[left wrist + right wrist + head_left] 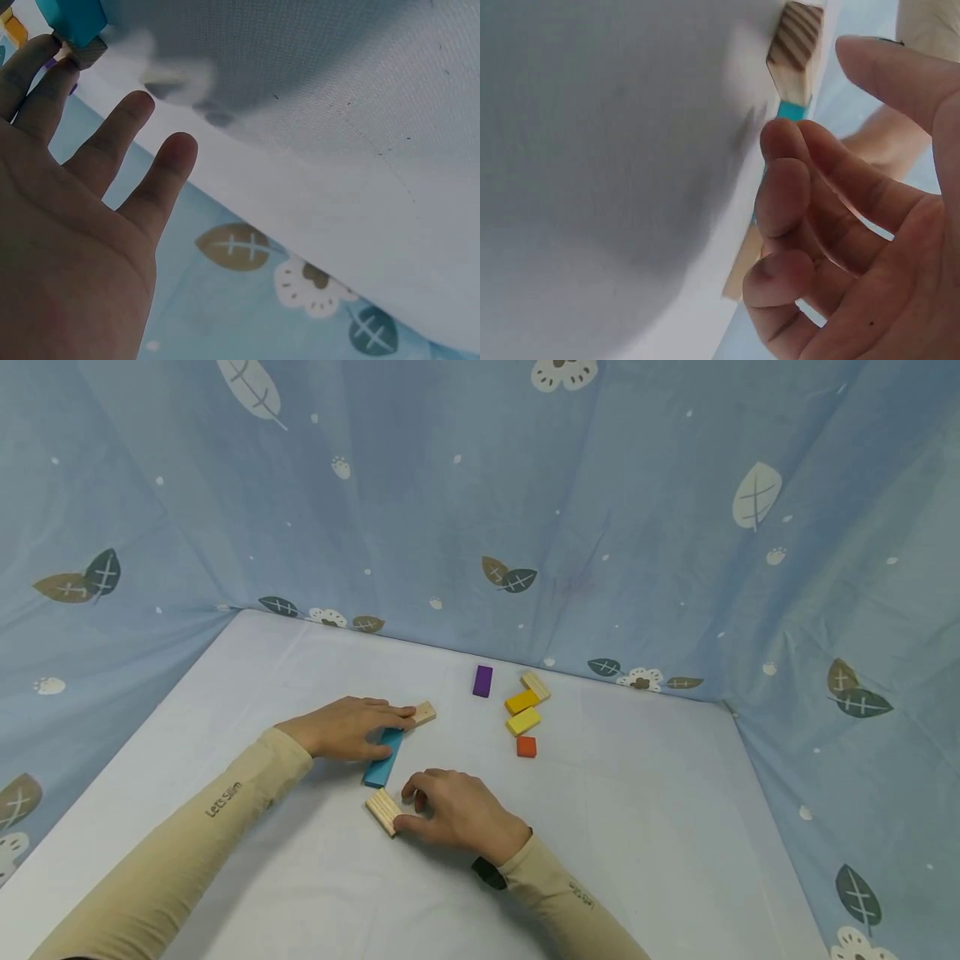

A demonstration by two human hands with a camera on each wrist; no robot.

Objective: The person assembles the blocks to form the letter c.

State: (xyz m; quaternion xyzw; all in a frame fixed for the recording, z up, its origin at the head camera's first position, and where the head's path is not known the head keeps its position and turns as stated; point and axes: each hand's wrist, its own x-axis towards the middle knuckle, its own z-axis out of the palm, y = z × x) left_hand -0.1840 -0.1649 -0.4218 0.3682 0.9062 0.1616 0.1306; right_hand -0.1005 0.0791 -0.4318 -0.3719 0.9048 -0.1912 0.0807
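A blue block (381, 767) lies lengthwise on the white table, with a plain wooden block (425, 713) angled off its far end. My left hand (350, 728) lies over the place where these two meet, fingers stretched out, touching the wooden block, with the thumb on the blue one. Close to the blue block's near end is another wooden block (384, 812) with striped grain. My right hand (461, 812) is beside it, thumb at its edge and fingers loosely bent. In the right wrist view, nothing sits between the right fingers (784, 195) and thumb.
Toward the back lie a purple block (483, 682), a wooden block (536, 686), an orange block (522, 702), a yellow block (523, 722) and a red block (527, 747). A blue patterned curtain (570, 510) borders the table.
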